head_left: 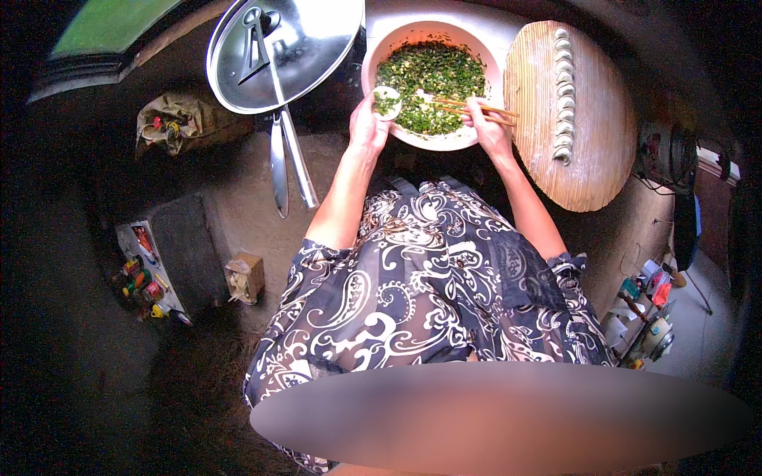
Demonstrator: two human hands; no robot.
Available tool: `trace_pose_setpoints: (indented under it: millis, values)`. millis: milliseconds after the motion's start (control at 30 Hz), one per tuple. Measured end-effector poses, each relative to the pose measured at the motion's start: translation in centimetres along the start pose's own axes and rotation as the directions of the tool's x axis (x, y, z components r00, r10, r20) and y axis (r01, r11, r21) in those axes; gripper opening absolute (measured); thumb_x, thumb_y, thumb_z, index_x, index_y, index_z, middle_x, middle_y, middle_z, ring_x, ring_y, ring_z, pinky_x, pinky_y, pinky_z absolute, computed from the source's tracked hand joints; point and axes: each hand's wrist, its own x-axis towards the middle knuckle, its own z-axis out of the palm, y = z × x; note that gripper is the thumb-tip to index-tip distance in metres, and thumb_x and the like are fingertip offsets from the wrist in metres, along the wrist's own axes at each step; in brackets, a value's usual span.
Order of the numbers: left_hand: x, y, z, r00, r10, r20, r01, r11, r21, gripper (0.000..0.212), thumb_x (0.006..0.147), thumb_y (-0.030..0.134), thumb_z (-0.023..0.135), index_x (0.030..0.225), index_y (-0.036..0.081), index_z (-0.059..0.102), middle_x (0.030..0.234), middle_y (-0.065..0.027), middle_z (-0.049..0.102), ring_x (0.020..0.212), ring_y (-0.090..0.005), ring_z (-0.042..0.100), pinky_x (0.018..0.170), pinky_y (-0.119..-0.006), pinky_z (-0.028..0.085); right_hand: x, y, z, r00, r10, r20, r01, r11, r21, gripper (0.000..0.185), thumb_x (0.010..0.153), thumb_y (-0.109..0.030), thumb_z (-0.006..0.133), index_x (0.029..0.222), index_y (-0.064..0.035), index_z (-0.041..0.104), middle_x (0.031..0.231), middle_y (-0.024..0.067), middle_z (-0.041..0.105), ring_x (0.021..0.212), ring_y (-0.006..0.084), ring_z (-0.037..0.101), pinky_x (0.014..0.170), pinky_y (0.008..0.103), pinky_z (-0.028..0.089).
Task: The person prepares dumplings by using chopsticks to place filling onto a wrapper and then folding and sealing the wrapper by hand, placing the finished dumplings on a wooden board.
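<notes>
A large pale bowl (370,62) holds chopped green filling (437,68) with light yellow bits. Over its left rim, my left hand (369,126) holds a round dumpling wrapper (394,110) with a small heap of the green filling on it. My right hand (489,128) grips a pair of wooden chopsticks (494,110) at the bowl's right side. Their tips reach into the bowl over the filling, with a pale clump close by. To the right, a row of folded dumplings (564,98) runs along a floured round wooden board (601,131).
A glass pan lid (321,56) lies at upper left, with metal utensil handles (292,154) sticking out below it. Farther left are a crumpled bag (172,122), a small box (245,276) and a shelf with several bottles (146,288). Household items (652,291) stand at lower right.
</notes>
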Motion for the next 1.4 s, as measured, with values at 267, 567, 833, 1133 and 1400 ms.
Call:
trace_pose_setpoints:
  millis: [267, 567, 833, 1133, 1400]
  values:
    - [-1.3, -0.1, -0.8, 0.999, -0.045, 0.026, 0.045, 0.999, -0.005, 0.038, 0.107, 0.021, 0.039, 0.13, -0.008, 0.049, 0.129, -0.0208, 0.06, 0.117, -0.0313, 0.062, 0.101, -0.047, 0.053, 3.7, 4.5, 4.2, 0.968, 0.241, 0.067, -0.249, 0.899, 0.359, 0.032, 0.095, -0.023, 0.068, 0.109, 0.0069, 0.067, 0.101, 0.0162, 0.07, 0.088, 0.022, 0.071, 0.078, 0.0313, 0.062]
    - [-1.9, -0.8, -0.6, 0.997, -0.033, 0.067, 0.033, 0.999, 0.011, 0.037, 0.107, 0.02, 0.038, 0.13, -0.007, 0.05, 0.128, -0.0197, 0.061, 0.116, -0.0295, 0.062, 0.102, -0.045, 0.052, 4.3, 4.5, 3.2, 0.933, 0.33, 0.144, -0.35, 0.741, 0.574, 0.025, 0.096, -0.017, 0.066, 0.109, 0.0044, 0.067, 0.105, 0.0159, 0.069, 0.091, 0.0251, 0.07, 0.081, 0.0338, 0.062]
    - [-1.8, -0.7, -0.9, 0.998, -0.039, 0.056, 0.039, 0.999, -0.003, 0.036, 0.107, 0.019, 0.039, 0.127, -0.007, 0.052, 0.124, -0.0193, 0.063, 0.111, -0.0291, 0.065, 0.096, -0.044, 0.055, 4.0, 4.1, 3.1, 0.925, 0.357, 0.131, -0.35, 0.664, 0.661, 0.022, 0.094, -0.016, 0.067, 0.105, 0.0032, 0.067, 0.1, 0.014, 0.071, 0.086, 0.0247, 0.071, 0.078, 0.0342, 0.062]
    - [-0.5, -0.5, 0.8, 0.995, -0.025, 0.093, 0.025, 1.0, 0.002, 0.036, 0.107, 0.018, 0.038, 0.13, -0.007, 0.049, 0.125, -0.0185, 0.061, 0.114, -0.0291, 0.062, 0.1, -0.043, 0.054, 3.0, 2.0, 1.2, 0.952, 0.238, 0.192, -0.303, 0.642, 0.705, 0.028, 0.099, -0.022, 0.062, 0.115, 0.0017, 0.065, 0.097, 0.0132, 0.071, 0.086, 0.0199, 0.071, 0.077, 0.0286, 0.06]
    - [1.5, -0.9, 3.0, 0.997, -0.073, 0.016, 0.074, 0.994, -0.075, 0.032, 0.106, 0.018, 0.042, 0.129, -0.002, 0.051, 0.126, -0.017, 0.061, 0.117, -0.0285, 0.06, 0.101, -0.045, 0.052, -2.9, -4.0, 2.3, 0.897, -0.413, 0.159, 0.411, 0.911, 0.046, 0.022, 0.1, -0.013, 0.059, 0.113, 0.003, 0.067, 0.099, 0.013, 0.071, 0.083, 0.0175, 0.07, 0.076, 0.0301, 0.059]
